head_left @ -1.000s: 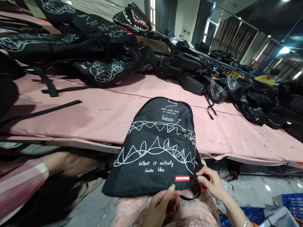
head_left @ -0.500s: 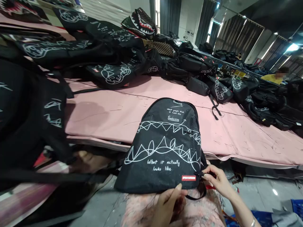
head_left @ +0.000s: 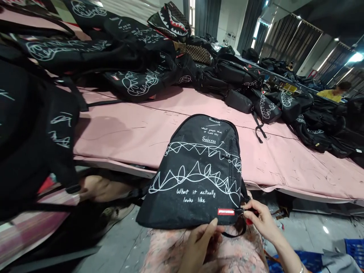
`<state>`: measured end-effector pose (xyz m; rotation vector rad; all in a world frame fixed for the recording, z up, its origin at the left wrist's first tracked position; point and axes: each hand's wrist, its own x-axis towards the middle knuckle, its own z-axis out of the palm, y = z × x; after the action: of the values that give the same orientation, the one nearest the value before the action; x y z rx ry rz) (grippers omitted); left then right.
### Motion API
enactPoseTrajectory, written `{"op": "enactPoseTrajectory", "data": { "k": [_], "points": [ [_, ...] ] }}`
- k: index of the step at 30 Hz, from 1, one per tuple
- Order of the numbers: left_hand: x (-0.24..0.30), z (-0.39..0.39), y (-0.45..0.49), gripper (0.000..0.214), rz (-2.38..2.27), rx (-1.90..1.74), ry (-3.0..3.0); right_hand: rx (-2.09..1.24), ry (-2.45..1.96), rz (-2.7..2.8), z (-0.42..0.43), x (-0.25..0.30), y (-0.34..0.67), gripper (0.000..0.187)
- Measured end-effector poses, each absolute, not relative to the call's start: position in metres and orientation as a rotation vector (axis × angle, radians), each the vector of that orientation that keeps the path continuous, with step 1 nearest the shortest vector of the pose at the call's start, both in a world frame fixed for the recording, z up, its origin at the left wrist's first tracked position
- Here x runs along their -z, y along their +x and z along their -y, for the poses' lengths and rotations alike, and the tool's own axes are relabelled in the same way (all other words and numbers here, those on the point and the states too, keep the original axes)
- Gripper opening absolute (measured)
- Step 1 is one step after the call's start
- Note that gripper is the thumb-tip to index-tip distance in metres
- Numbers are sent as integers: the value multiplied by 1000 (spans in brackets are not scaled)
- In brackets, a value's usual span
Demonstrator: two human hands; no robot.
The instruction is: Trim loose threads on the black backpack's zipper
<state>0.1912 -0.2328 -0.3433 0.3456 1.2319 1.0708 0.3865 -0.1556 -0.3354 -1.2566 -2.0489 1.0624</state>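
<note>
A black backpack with white scribbled drawings and lettering leans against the table edge, its lower end on my lap. My left hand pinches its bottom edge, thumb on the front and fingers underneath. On the lower right corner sits a red label. Just right of that label, my right hand is closed on a small dark pointed tool, perhaps thread snips, whose tip is at the bag's edge. Something red shows beneath my right fingers. A black strap loop hangs below the corner.
A pink-covered table runs across, strewn with loose threads. Black bags are piled along its far side. At left, another person's arm shows beside a large black bag. A blue crate stands at lower right.
The view has shifted slightly. The black bag and the other person's arm at left have moved a little, uncovering more of the arm. Both my hands keep their places on the backpack.
</note>
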Motion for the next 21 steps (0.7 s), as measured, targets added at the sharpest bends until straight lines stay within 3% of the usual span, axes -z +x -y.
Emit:
{"op": "enactPoseTrajectory", "data": {
  "k": [21],
  "points": [
    [340,231,192,44,-1273,-1087,352,-1097,-1292,2029,153,326,381,8]
  ]
}}
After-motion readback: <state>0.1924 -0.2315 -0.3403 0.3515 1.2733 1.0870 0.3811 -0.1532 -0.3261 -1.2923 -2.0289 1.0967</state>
